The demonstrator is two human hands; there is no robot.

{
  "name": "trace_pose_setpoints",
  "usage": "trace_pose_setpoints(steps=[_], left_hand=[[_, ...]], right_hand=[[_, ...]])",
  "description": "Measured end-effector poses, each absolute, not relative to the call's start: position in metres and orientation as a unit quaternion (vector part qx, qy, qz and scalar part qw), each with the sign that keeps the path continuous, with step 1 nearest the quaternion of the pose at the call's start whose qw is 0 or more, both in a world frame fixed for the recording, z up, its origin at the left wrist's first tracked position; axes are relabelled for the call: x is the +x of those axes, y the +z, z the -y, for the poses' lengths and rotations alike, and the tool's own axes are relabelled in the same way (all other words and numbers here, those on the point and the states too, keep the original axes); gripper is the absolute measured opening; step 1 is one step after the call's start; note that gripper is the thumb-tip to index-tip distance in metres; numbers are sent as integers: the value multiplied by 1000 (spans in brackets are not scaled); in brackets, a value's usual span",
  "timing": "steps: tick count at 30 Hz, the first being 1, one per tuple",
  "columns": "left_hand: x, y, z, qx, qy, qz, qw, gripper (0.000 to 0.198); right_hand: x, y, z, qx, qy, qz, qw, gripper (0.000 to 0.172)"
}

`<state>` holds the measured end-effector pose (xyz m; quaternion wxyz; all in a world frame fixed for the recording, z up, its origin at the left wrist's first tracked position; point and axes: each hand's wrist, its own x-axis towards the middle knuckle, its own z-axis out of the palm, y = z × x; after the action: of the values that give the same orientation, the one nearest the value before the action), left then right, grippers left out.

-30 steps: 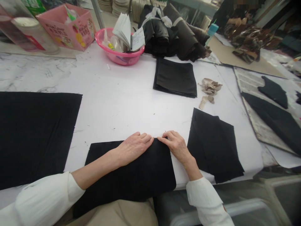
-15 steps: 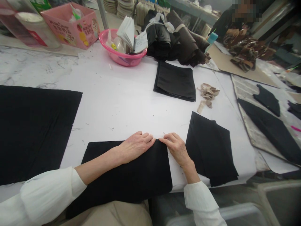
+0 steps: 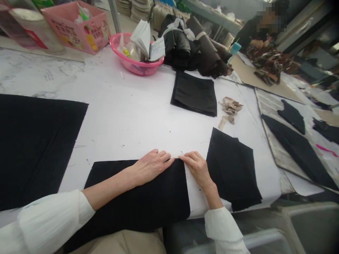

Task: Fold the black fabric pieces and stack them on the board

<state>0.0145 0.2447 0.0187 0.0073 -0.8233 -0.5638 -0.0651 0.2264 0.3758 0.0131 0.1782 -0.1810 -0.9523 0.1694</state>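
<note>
A black fabric piece (image 3: 148, 204) lies in front of me, its near side hanging over the table edge towards my lap. My left hand (image 3: 152, 165) rests across its top, fingers curled together and closed on the far edge near the right corner. Just to the right, my right hand (image 3: 197, 165) pinches the same edge between thumb and forefinger. The two sets of fingertips are a small gap apart. Whatever lies under the left palm is hidden.
More black fabric pieces lie left (image 3: 34, 148) and right (image 3: 233, 169). Behind are a stack of black pieces (image 3: 196, 93), beige strips (image 3: 230, 106), a pink basin (image 3: 143, 68) with a notebook, a pink box (image 3: 76, 33) and dark rolls (image 3: 182, 46). A person sits at the far right.
The view has shifted slightly, so the table things appear a little further left. Both hands stay at the fabric's far edge, with hardly any movement.
</note>
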Motion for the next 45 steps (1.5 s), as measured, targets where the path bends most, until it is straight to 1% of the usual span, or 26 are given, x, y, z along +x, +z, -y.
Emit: trace_pose_setpoints(steps=[3, 5, 8, 13, 20, 31, 36, 41, 45], left_hand=[[15, 19, -244, -822, -66, 566, 13, 34], [14, 18, -244, -821, -67, 566, 15, 34], [14, 18, -243, -821, -68, 567, 15, 33], [15, 20, -244, -823, -69, 563, 16, 31], [19, 20, -247, -839, -55, 541, 29, 27], [25, 20, -251, -833, -40, 551, 26, 38], [27, 20, -254, -833, -42, 552, 23, 41], [28, 24, -256, -834, -43, 550, 0, 41], [28, 26, -256, -834, -46, 550, -2, 41]], right_hand=[[230, 15, -379, -214, 207, 934, 198, 24], [232, 15, -380, -221, 210, 931, 201, 25], [231, 14, -380, -209, 195, 939, 192, 24], [226, 9, -378, -188, 166, 950, 188, 18], [226, 9, -376, -178, 154, 953, 190, 19], [229, 1, -380, -165, 158, 952, 203, 22], [230, 0, -380, -178, 172, 946, 211, 22], [235, 0, -382, -207, 222, 920, 248, 20], [235, 1, -382, -216, 217, 919, 250, 20]])
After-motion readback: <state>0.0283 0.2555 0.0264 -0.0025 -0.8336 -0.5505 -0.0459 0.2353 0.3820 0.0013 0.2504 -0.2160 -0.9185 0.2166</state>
